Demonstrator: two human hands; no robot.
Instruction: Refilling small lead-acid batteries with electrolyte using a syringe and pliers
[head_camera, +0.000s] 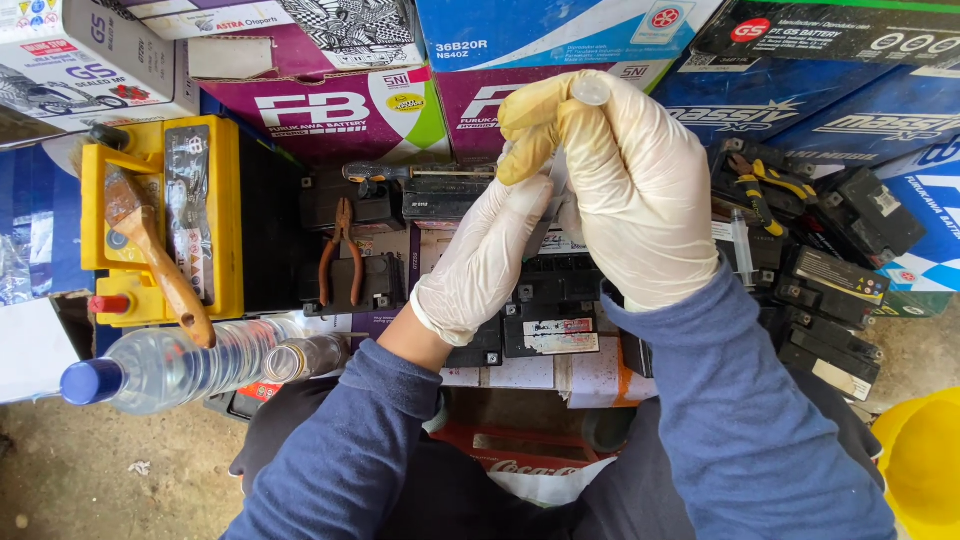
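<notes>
Both hands are working gloved, raised over a cluster of small black batteries. The right hand is pinching a clear syringe-like tube, thumb and forefinger closing around its top end, round flat cap showing just above the fingertips; the rest of the fingers are curling down loosely. The left hand is coming up from below, fingers closing lightly on the lower part of the same tube, which is mostly hiding between the two gloves, so how firm that lower hold is can't be told. So the tube is sitting upright between the hands, above the batteries, not touching them. Risk, as a judgement: the gloves are looking slack and slippery, and a thin clear tube held only by fingertips could be slipping or tilting; if there is liquid in it, it could be dripping onto the battery tops or the sleeves. Contents aren't visible. A clear plastic bottle with a blue cap is lying on its side near the left elbow, and a forearm swing could be knocking it. A yellow battery with a wooden-handled brush on top is sitting at the left, orange-handled pliers beside it, a screwdriver behind the hands.
</notes>
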